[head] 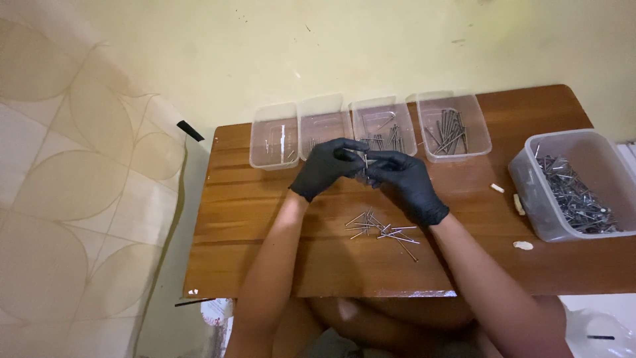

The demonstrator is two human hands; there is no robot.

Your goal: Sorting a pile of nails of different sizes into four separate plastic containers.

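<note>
Both of my hands wear black gloves and meet above the middle of a wooden table [265, 219]. My left hand [326, 166] and my right hand [405, 182] pinch a thin metal nail [366, 161] upright between their fingertips. A loose pile of nails [384, 230] lies on the table just below my hands. Beyond my hands stand several clear plastic containers in a row: one nearly bare [273, 134], a second [322, 124], a third with some nails [383, 124], and a fourth with longer nails [452, 124].
A larger clear tub [571, 182] full of mixed nails sits at the table's right end. Small pale scraps [523, 245] lie near it. A pale wall rises behind the table, and patterned cloth hangs to the left.
</note>
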